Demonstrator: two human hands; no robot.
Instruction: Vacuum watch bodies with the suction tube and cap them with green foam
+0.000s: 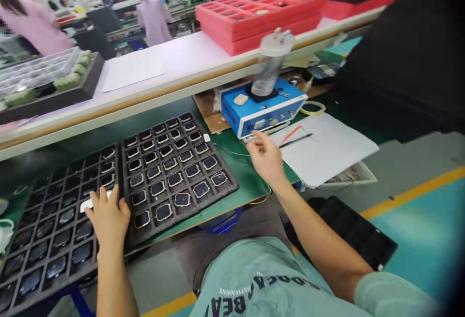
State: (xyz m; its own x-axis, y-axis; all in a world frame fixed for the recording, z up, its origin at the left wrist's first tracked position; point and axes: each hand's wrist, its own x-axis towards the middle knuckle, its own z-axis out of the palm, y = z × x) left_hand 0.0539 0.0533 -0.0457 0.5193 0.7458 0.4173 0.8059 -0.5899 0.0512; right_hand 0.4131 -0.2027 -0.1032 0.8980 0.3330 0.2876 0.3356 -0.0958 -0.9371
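My left hand (108, 218) is over the left dark foam tray (119, 162), fingers spread and pointing down. Under its fingertips shows a bright white piece (86, 205), partly hidden by the fingers. My right hand (266, 157) is raised in front of the blue box, with fingers curled and thumb against them. Whatever it pinches is too small to make out; a thin pale line, like a wire or tube, runs towards it. The right foam tray (218, 200) carries rows of watch cases with dark faces (175, 179). Dark watch-shaped pieces (56, 266) fill pockets of the left tray.
A blue box (232, 111) with knobs bears a clear cylinder (269, 72). Paper (327, 147) with a black pen (296, 141) lies to the right. Above runs a shelf (178, 55) with red foam trays (254, 19). People in pink work behind.
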